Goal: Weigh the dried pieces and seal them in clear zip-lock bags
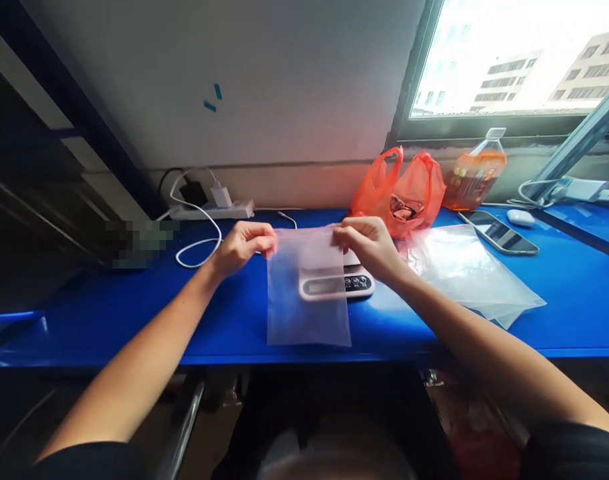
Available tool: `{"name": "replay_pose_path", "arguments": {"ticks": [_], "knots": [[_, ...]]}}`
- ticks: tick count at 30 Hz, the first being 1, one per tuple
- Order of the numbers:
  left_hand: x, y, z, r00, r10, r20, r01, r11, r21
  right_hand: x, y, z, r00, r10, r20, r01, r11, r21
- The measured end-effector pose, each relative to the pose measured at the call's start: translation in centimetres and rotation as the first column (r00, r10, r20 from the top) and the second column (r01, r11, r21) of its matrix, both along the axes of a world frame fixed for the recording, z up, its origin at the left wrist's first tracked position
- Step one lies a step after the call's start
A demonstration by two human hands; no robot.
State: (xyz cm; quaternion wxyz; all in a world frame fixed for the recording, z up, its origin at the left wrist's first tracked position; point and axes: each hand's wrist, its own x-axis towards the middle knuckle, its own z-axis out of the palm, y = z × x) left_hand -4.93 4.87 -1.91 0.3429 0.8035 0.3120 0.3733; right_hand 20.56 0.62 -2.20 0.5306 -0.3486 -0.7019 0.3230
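Note:
Between my two hands hangs a frosted clear plastic bag (307, 320), its top edge stretched level. My left hand (244, 245) pinches the upper left corner, and my right hand (367, 243) pinches the upper right one. Behind the bag stands a white kitchen scale (370, 288), partly seen through the plastic; its black button panel shows at the right. To the right of my right hand, more clear plastic bags (464, 267) lie in a loose stack on the blue table.
An orange-red carrier bag (372, 187) with dark brown pieces inside stands behind the stack. Nearby are a large bottle of amber liquid (477, 177), a phone (504, 233) and a white earbud case (520, 217). A power strip (239, 209) with a white cable (199, 208) sits back left.

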Motion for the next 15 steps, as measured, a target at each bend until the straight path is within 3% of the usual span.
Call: {"name": "replay_pose_path", "arguments": {"ticks": [5,9,12,15], "knots": [[0.3,-1.1,1.3,0.99,-0.01,-0.139,0.014,1.0,0.023,-0.1,-0.1,0.3,0.985,-0.017,0.174,0.008,0.999,0.05],[0.5,-1.7,1.6,0.95,-0.051,-0.306,0.07,0.996,0.049,0.0,-0.4,0.8,0.928,-0.088,0.362,0.019,0.982,0.188],[1.8,-2.6,1.0,0.899,0.009,-0.438,0.105,0.967,0.234,-0.8,-1.3,0.5,0.792,-0.17,0.586,-0.054,0.937,0.345],[3.2,-3.6,0.2,0.875,0.064,-0.481,0.171,0.887,0.429,-2.1,-2.4,-0.3,0.715,-0.196,0.671,-0.104,0.92,0.379]]}}
